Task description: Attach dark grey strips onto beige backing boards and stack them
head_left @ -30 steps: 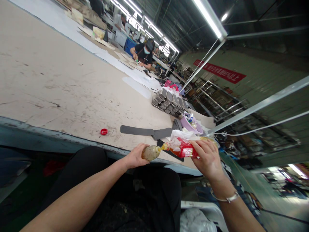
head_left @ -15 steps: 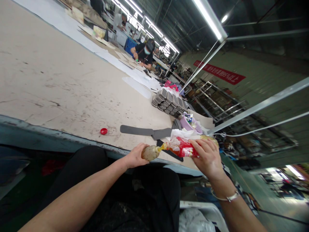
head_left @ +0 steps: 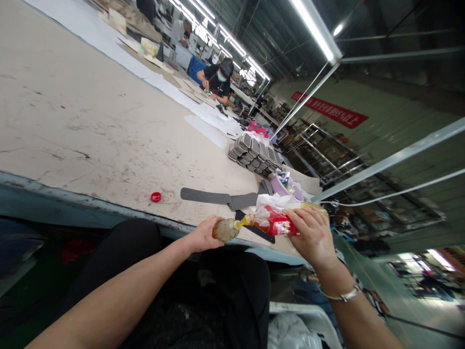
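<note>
My left hand (head_left: 206,234) is closed round a small, stained, pale bottle (head_left: 226,230) at the table's front edge. Fingers of my right hand (head_left: 312,235) wrap a large bottle with a red label (head_left: 278,221), tipped on its side with its neck pointing left. Yellow-orange matter shows at the yellow neck (head_left: 244,221), where the two bottle mouths meet. Behind them lie dark grey strips (head_left: 205,196) on the table. A red cap (head_left: 156,197) sits farther left, near the edge.
Stacked grey-black pieces (head_left: 254,154) stand at the table's (head_left: 109,140) far right, with a lilac basket (head_left: 279,187) closer in. Another person (head_left: 218,82) works farther along the table. A white bin (head_left: 308,310) holding clear plastic is below, right of my legs.
</note>
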`<state>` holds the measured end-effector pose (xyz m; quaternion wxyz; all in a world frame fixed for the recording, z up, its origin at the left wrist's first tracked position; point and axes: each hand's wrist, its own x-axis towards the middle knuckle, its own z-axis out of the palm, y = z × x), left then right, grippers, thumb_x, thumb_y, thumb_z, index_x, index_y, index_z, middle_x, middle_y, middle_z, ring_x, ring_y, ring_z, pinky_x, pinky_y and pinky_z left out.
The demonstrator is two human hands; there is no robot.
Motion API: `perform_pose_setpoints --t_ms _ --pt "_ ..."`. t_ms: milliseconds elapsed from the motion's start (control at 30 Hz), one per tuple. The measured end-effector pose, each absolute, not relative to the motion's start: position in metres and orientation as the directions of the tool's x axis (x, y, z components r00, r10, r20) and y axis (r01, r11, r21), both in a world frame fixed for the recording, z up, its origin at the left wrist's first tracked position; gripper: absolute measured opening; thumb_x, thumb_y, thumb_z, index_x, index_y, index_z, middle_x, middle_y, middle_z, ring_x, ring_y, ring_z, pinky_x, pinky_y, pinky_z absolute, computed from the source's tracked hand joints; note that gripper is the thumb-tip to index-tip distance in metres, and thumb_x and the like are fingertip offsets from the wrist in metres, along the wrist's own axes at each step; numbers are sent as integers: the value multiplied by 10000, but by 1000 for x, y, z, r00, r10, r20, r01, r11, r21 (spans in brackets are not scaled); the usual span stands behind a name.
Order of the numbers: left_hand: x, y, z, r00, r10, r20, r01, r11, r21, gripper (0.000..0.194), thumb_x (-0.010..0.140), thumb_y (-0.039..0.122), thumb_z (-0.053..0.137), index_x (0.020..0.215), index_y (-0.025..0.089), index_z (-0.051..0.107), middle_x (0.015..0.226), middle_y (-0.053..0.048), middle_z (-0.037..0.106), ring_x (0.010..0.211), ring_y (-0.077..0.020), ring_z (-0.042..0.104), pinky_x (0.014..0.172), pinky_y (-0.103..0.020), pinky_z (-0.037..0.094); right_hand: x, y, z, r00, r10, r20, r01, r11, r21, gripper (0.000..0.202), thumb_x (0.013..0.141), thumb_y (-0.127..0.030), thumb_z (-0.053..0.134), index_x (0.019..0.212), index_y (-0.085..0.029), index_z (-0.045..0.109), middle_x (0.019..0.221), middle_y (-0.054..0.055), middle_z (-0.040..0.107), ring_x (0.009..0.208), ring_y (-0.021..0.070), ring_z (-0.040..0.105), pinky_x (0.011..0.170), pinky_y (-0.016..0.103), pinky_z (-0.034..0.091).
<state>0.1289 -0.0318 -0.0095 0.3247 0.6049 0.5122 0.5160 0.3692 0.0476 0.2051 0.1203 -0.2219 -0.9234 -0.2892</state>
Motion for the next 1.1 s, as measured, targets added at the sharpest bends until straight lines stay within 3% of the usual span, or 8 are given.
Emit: perform_pose_setpoints --t_ms 1100 --pt "128 -33 -9 -68 959 274 231 -252 940 592 533 309 699 1085 193 518 1043 -79 584 970 -272 552 881 -375 442 357 44 217 -886 318 337 457 728 512 344 747 -179 592 1090 -211 597 1015 64 618 984 237 504 928 402 333"
